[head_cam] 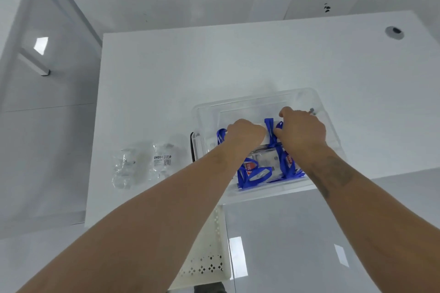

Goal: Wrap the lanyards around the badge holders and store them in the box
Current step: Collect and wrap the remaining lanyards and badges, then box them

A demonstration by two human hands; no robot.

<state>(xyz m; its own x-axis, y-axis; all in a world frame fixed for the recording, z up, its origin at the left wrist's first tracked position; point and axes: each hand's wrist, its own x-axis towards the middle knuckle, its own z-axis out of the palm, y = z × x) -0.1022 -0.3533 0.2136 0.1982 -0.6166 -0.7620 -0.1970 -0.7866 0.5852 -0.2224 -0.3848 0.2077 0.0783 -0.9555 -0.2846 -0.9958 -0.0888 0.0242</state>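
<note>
Lanyard (270,129) pinched by right hand (301,133); left hand (245,133) fingers curled on badge holder (267,143).

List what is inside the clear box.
The clear box holds badge holders wrapped in blue lanyards. Both hands, left and right, cover whatever lies beneath them.

Worn on the head, looking forward and steeply down over both forearms onto the white table (238,66). Wide-angle and close — clear box (259,100) near mid-frame, floor and walls bending off toward the edges. Only one view — nothing shared.
</note>
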